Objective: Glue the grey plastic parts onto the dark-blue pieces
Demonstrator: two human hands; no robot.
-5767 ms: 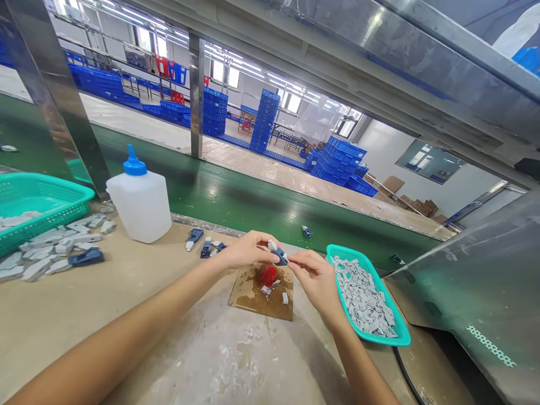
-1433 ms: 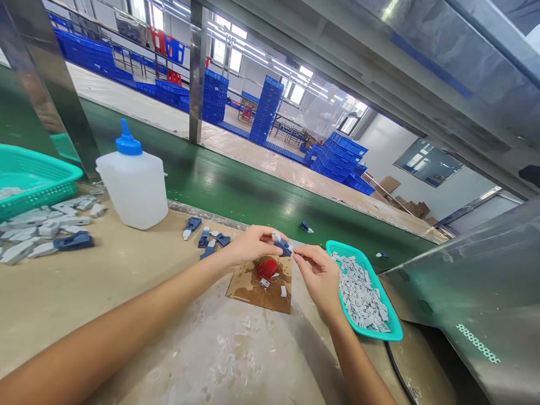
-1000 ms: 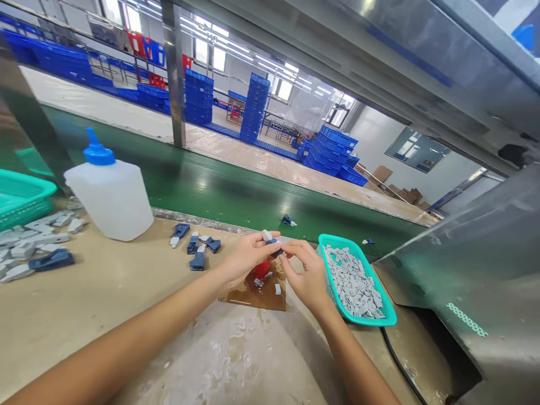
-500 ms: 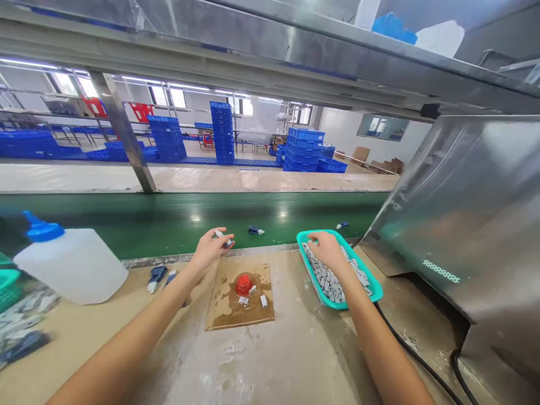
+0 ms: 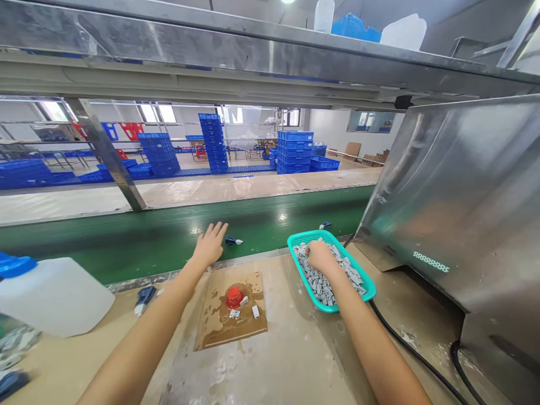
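Observation:
Over the near side of the green conveyor belt (image 5: pixel 261 216), my left hand (image 5: pixel 210 244) is open with its fingers spread. Just right of its fingertips lies a small dark blue and white plastic part (image 5: pixel 233 241) on the belt. My right hand (image 5: pixel 321 256) reaches into a turquoise basket (image 5: pixel 368 288) filled with small grey plastic pieces (image 5: pixel 323 287). Its fingers are curled down among them, and what they pinch is hidden. Between my arms, a wet brown board (image 5: pixel 228 335) carries a red dome-shaped piece (image 5: pixel 234 297) and several loose light grey pieces (image 5: pixel 255 311).
A white bottle with a blue cap (image 5: pixel 63 295) stands at left, near more blue and grey parts (image 5: pixel 145 299). Another blue part (image 5: pixel 325 225) rests on the belt behind the basket. A metal housing (image 5: pixel 447 214) and black cable (image 5: pixel 415 351) flank the right side; a metal shelf (image 5: pixel 261 53) spans overhead.
My left hand has opened and let go of a small white and blue part, which no longer shows. My right hand has lowered into the grey pieces. The view has shifted slightly.

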